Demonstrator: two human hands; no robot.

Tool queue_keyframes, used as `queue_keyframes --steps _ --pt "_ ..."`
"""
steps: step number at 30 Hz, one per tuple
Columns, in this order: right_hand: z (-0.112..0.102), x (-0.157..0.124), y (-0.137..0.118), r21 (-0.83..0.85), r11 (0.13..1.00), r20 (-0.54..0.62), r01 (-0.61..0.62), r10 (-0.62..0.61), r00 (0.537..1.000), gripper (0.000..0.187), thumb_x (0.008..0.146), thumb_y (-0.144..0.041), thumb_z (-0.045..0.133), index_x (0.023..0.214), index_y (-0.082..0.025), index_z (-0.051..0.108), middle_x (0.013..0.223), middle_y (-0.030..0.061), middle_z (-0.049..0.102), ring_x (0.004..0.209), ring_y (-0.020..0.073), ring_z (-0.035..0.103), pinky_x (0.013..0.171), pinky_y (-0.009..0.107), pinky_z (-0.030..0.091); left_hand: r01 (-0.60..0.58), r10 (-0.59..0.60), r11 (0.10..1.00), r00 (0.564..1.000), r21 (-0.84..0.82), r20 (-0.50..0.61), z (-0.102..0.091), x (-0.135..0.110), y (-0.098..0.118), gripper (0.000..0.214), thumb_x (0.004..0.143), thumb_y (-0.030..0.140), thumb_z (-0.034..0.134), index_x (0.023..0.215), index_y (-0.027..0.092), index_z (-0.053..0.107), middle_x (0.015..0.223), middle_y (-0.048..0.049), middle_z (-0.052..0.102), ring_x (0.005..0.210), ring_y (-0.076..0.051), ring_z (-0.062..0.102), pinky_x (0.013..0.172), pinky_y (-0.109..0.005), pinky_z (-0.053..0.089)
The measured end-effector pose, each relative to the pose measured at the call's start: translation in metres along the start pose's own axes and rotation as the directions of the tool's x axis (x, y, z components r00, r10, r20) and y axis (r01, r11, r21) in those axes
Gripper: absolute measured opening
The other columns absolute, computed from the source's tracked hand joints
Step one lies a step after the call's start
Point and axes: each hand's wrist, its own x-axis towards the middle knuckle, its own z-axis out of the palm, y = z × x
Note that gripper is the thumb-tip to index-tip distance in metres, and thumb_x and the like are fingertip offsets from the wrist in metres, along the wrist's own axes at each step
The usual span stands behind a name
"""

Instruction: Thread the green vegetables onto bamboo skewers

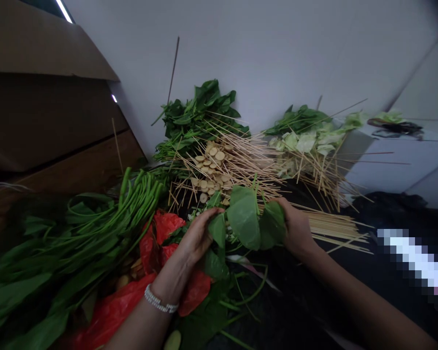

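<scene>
Between my two hands is a small bunch of broad green leaves point(244, 218). My left hand point(200, 236), with a beaded bracelet at its wrist, is closed on the left side of these leaves. On the other side my right hand point(298, 227) grips the leaves, its fingers partly hidden behind them. Just beyond lie sliced rounds, potato-like, on thin skewers point(212, 158). A row of bare wooden skewers point(336, 229) lies beside my right hand. Below the hands, loose stems and leaves point(211, 311) rest on a dark surface.
Long-stemmed leafy greens point(91, 238) fill the left, next to a red plastic bag point(120, 304). Against the pale wall are skewered greens point(208, 107) and skewered cabbage pieces point(306, 143). A cardboard box point(40, 43) stands at upper left. Black plastic point(394, 201) lies at right.
</scene>
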Motion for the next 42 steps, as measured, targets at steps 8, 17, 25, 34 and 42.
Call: queue_keyframes --steps 8,17,25,34,42 --pt "0.004 -0.001 -0.003 0.016 0.998 -0.009 0.056 -0.056 0.998 0.018 0.093 -0.025 0.039 0.094 -0.021 0.056 0.074 0.0011 0.067 0.060 0.0142 0.062 0.056 0.023 0.042 -0.408 0.443 0.640 0.888 0.651 0.122 -0.011 0.004 -0.006 0.026 0.069 0.018 0.073 0.095 0.021 0.074 0.089 -0.0031 0.071 0.082 -0.018 0.063 0.075 -0.027 0.048" --pt "0.008 -0.005 -0.006 -0.006 0.992 0.013 0.128 -0.128 0.992 0.020 0.096 -0.023 0.038 0.095 -0.020 0.058 0.078 0.0029 0.070 0.066 0.0145 0.066 0.060 0.023 0.046 -0.479 0.534 0.749 0.846 0.458 0.010 -0.009 0.002 0.005 0.022 0.073 0.032 0.075 0.091 0.020 0.077 0.100 -0.0071 0.073 0.094 -0.021 0.066 0.084 -0.030 0.050" --pt "0.020 -0.015 -0.007 -0.085 0.948 0.133 0.308 -0.296 0.946 0.022 0.095 -0.016 0.042 0.102 -0.017 0.062 0.090 0.0072 0.073 0.080 0.0168 0.068 0.073 0.026 0.051 -0.197 0.200 0.980 0.971 0.037 -0.129 -0.004 -0.003 0.013 0.044 0.053 0.030 0.089 0.089 0.018 0.067 0.070 0.0025 0.072 0.053 -0.010 0.064 0.054 -0.020 0.052" --pt "0.022 -0.017 -0.007 -0.096 0.949 0.154 0.300 -0.284 0.947 0.023 0.095 -0.017 0.044 0.104 -0.018 0.065 0.096 0.0077 0.074 0.084 0.0176 0.069 0.077 0.028 0.052 -0.194 0.200 0.979 0.971 0.061 -0.128 -0.001 -0.005 0.013 0.035 0.056 0.028 0.088 0.085 0.016 0.074 0.071 -0.0002 0.074 0.057 -0.010 0.065 0.056 -0.019 0.051" --pt "0.023 -0.018 -0.008 -0.112 0.948 0.180 0.297 -0.274 0.945 0.025 0.093 -0.014 0.044 0.104 -0.018 0.066 0.094 0.0072 0.074 0.084 0.0176 0.069 0.074 0.028 0.053 -0.192 0.201 0.978 0.972 0.078 -0.126 -0.001 -0.005 0.013 0.034 0.054 0.029 0.089 0.083 0.016 0.075 0.066 0.0003 0.072 0.053 -0.009 0.062 0.053 -0.019 0.049"
